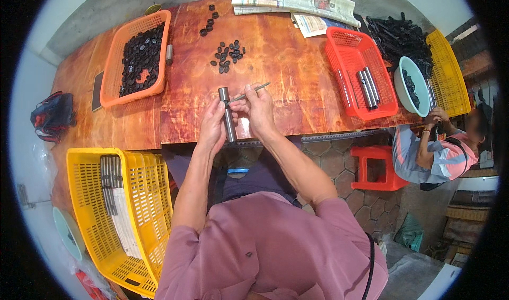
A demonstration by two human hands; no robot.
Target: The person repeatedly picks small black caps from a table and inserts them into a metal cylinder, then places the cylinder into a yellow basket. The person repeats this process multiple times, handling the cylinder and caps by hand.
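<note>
Near the table's front edge, my left hand (212,124) is closed round a shiny metal tube (229,126) with a dark band near its upper part. A thin pointed rod (263,87), pencil-like, is pinched in my right hand (262,110). The right fingers meet the tube at the dark band, and one end of the rod lies close to it. What the fingertips cover there is hidden. Just beyond my hands, several small black ring-like pieces (224,56) lie loose on the wooden table (291,77), with more farther back.
An orange basket (166,37) of black pieces stands left, beside a phone (97,90). At right are a red basket (347,97) with metal tubes, a pale-blue bowl (401,90), black parts (397,37) and newspapers (297,2). Yellow crates (142,194) sit lower left. Another person (450,154) works at right.
</note>
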